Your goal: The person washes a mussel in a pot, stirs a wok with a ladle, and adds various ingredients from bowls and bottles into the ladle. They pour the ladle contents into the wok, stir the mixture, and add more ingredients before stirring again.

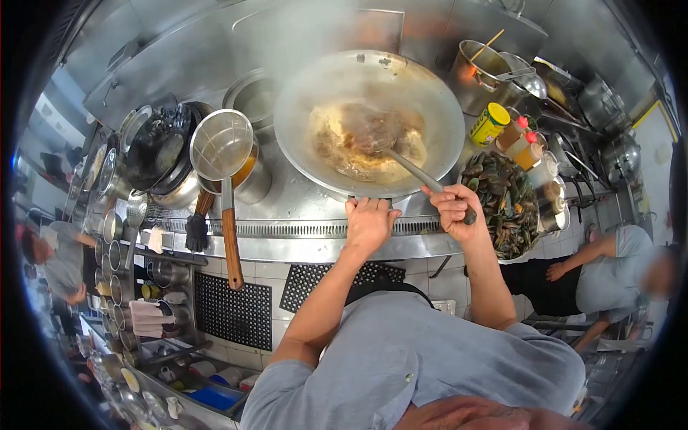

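A large, wide wok sits on the steel range, with bubbling brown liquid and a darker brown mass in its middle. My left hand is closed at the wok's near rim, fingers curled over what looks like its handle. In my right hand is the grey handle of a ladle, slanting down into the wok. The ladle's head is partly hidden by the food and steam. Just right of my right hand lies a heap of dark mussels.
Left of the wok, a wire strainer with a wooden handle rests over a pot. Dark pans stack farther left. On the right stand a yellow tin, sauce bottles and a tall pot. Another person is at right.
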Motion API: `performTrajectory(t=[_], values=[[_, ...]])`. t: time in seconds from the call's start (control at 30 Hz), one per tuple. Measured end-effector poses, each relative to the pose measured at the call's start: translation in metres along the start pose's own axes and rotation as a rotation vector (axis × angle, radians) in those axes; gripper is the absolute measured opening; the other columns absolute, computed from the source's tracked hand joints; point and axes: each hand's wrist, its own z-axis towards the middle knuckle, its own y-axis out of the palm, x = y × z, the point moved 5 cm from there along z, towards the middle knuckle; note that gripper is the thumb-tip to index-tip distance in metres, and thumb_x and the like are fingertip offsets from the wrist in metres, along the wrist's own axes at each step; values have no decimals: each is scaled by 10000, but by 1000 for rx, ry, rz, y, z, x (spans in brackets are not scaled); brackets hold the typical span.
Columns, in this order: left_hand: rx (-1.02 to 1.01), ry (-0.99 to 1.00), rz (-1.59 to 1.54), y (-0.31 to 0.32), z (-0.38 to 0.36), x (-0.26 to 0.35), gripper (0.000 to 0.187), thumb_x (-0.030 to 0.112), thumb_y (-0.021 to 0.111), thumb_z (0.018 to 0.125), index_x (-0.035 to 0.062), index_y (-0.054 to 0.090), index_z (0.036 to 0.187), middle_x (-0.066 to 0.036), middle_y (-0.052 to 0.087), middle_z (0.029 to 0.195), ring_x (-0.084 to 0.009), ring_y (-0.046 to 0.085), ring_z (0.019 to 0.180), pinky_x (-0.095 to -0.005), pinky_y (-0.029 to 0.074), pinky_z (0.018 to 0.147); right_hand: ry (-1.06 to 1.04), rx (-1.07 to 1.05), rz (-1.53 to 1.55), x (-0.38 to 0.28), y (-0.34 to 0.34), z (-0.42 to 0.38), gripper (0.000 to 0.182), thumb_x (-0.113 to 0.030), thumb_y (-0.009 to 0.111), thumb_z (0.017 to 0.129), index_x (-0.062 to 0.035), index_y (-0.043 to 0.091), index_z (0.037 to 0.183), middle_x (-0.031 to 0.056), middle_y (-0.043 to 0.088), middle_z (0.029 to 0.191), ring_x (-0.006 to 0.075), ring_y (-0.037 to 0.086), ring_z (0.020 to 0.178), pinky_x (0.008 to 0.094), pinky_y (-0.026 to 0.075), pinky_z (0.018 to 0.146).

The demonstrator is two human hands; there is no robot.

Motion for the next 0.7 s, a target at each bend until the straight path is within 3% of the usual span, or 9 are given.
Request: performTrajectory(t=[0.13, 0.23, 0.27, 0.33, 0.53, 0.6, 0.63, 0.67, 0.7], values=[[6, -4, 2, 2, 0, 0, 274, 349, 642, 870, 82, 659, 812, -82, 657, 812, -264, 585, 846, -461, 346, 846, -74, 119, -225, 2, 17, -26, 387, -88, 490, 932, 101, 448, 1268, 20, 470, 733, 79, 456, 464, 236, 399, 375], [14, -5, -12, 1, 0, 0, 281, 352, 639, 874, 79, 658, 809, -92, 660, 802, -269, 589, 847, -465, 347, 854, -208, 213, -707, -7, 33, -43, 394, -87, 546, 891, 17, 500, 1268, 15, 467, 702, 64, 435, 420, 224, 349, 340], [16, -3, -15, 2, 0, -1, 281, 352, 639, 874, 79, 658, 809, -92, 660, 802, -269, 589, 847, -465, 347, 854, -211, 214, -709, -6, 42, -48, 394, -87, 546, 891, 17, 500, 1268, 15, 467, 702, 64, 435, 420, 224, 349, 340], [22, -7, 4, 5, 1, -2, 295, 361, 640, 873, 73, 656, 806, -105, 660, 789, -274, 593, 840, -472, 345, 863, -328, 306, -1085, -11, 62, -57, 419, -91, 569, 863, 29, 500, 1259, 18, 482, 700, 81, 445, 408, 235, 357, 345], [26, 1, 13, 2, 2, -1, 288, 345, 655, 861, 67, 652, 787, -117, 656, 764, -280, 590, 804, -467, 341, 849, -534, 393, -1627, -19, 87, -69, 592, -96, 574, 865, 34, 385, 1411, 48, 522, 670, 117, 505, 431, 271, 404, 403], [21, -11, 1, -1, 4, 2, 279, 333, 659, 857, 66, 652, 777, -120, 654, 757, -282, 589, 796, -465, 340, 841, -846, 523, -2022, -17, 77, -77, 564, -112, 565, 886, -22, 396, 1417, 69, 563, 689, 151, 563, 505, 304, 438, 467], [19, -17, -11, -5, 4, 3, 270, 320, 663, 854, 65, 652, 768, -122, 652, 751, -285, 589, 787, -463, 340, 834, -887, 474, -1966, -14, 60, -73, 571, -39, 529, 894, -78, 372, 1442, 18, 510, 697, 80, 498, 475, 245, 402, 444], [13, -28, -6, -8, 5, 4, 270, 320, 663, 854, 65, 652, 768, -122, 652, 751, -285, 589, 787, -463, 340, 834, -851, 509, -1899, -12, 35, -71, 546, -51, 538, 895, -77, 382, 1418, 49, 547, 744, 98, 511, 494, 262, 412, 462], [-1, -38, -25, -10, 8, 5, 267, 312, 663, 852, 62, 653, 760, -123, 651, 740, -286, 591, 784, -463, 339, 825, -863, 559, -2012, -13, 4, -66, 552, -76, 552, 882, -67, 374, 1404, 135, 567, 780, 211, 573, 602, 329, 453, 561]])
